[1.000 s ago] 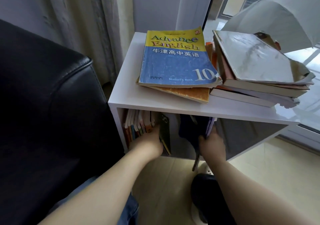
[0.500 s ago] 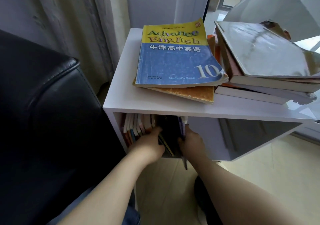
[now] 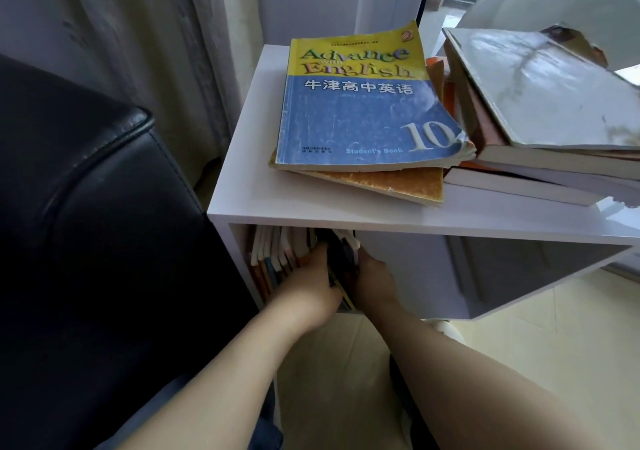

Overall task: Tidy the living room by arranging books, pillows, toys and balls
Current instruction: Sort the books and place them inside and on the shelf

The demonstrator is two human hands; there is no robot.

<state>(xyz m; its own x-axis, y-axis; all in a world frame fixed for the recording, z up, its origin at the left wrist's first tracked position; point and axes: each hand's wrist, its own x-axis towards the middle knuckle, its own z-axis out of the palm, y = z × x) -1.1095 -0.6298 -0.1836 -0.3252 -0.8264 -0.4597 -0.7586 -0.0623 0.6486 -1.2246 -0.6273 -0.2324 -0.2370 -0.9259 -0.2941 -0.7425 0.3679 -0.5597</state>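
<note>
Now: you seem to be slotting the dark book point(image 3: 341, 267) under the shelf point(image 3: 242, 186) top.
Left hand point(image 3: 306, 283): flat, released, bracing the row point(image 3: 275, 259) so it won't topple.
Right hand point(image 3: 374, 276): grasping the dark book, steering it upright.

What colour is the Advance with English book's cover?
The book is yellow across the top and blue below; the head view shows it.

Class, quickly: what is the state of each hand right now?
Left hand: against the shelved books; grip cannot be told.
Right hand: holds the dark book.
</note>
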